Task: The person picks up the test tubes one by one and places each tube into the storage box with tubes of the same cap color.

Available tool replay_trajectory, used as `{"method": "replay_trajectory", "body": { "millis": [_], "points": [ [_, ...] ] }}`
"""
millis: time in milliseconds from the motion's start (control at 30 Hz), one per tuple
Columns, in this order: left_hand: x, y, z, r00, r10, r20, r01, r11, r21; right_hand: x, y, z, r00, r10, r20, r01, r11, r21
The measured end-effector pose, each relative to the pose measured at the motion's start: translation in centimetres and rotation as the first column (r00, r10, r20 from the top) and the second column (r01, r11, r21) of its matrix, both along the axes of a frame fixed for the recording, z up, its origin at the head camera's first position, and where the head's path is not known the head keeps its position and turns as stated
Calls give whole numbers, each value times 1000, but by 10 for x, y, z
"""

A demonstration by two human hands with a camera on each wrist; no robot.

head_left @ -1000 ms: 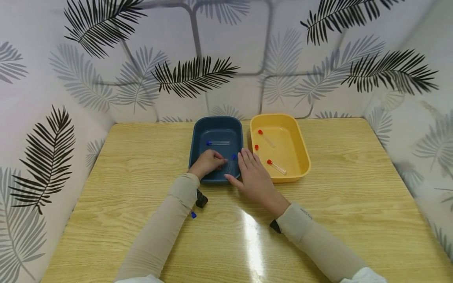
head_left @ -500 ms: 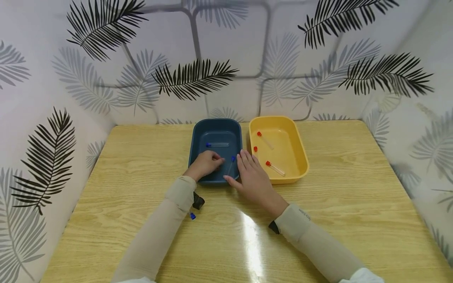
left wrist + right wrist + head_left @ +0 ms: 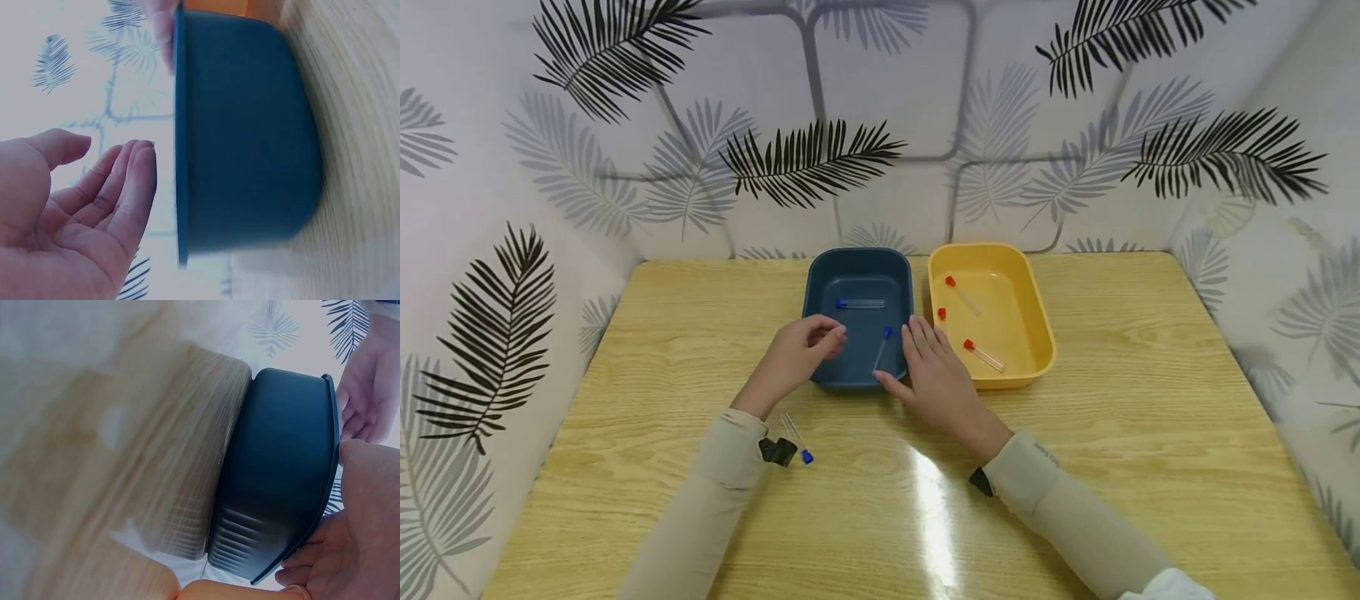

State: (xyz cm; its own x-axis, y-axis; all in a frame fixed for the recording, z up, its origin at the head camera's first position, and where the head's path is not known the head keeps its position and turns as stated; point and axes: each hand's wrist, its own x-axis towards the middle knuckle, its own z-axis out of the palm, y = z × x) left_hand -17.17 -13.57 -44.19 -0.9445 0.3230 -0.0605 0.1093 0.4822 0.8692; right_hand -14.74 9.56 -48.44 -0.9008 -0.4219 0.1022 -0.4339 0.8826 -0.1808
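Observation:
My left hand (image 3: 801,354) hovers over the left rim of the dark blue bin (image 3: 859,379), fingers bent loosely, thumb apart from them. Nothing lies between them in the left wrist view. My right hand (image 3: 943,379) rests on the bin's near right corner, fingers straight along the right rim, thumb at the front edge. Inside the bin lie a blue-capped test tube (image 3: 861,304) across the far half and another blue-capped tube (image 3: 882,348) slanting near my right thumb. On the table beside my left wrist are clear tubes with a blue cap (image 3: 807,457), partly hidden by the wrist camera.
A yellow bin (image 3: 1043,358) stands close to the right of the blue one. It holds a red-capped tube (image 3: 988,357), another red-capped tube (image 3: 964,296) and a red cap (image 3: 942,313) at its left wall. A patterned wall backs the wooden table (image 3: 1150,400).
My left hand has drawn back leftward out of the blue bin, uncovering the clear tubes beside the wrist. The near tube in the bin has shifted slightly left. My right hand stays in place.

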Motion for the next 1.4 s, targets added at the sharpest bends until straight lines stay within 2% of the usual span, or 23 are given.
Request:
{"method": "replay_trajectory", "body": {
  "millis": [133,333,500,667,1000,1167,1400],
  "points": [
    [14,-14,3,1000,18,-10,-18,1000,-2,0,1,0,1000,-1,-20,1,1000,-6],
    [34,-33,3,999,41,-22,-42,997,-63,0,1,1,1000,14,-25,-14,1000,-13],
    [49,-43,-2,996,85,13,-82,985,-149,1,0,0,1000,10,10,-10,1000,-4],
    [61,-50,-11,988,140,63,-122,964,-237,2,-1,0,1000,-2,23,2,1000,-4],
    [72,-60,-29,966,231,118,-177,920,-349,0,0,-2,1000,7,-4,-7,1000,-7],
    [77,-61,-31,959,239,154,-156,895,-418,-1,0,-3,1000,10,-1,-10,1000,-7],
    [82,-56,-31,960,237,151,-148,883,-445,-1,1,-3,1000,8,9,-8,1000,3]
  ]
}}
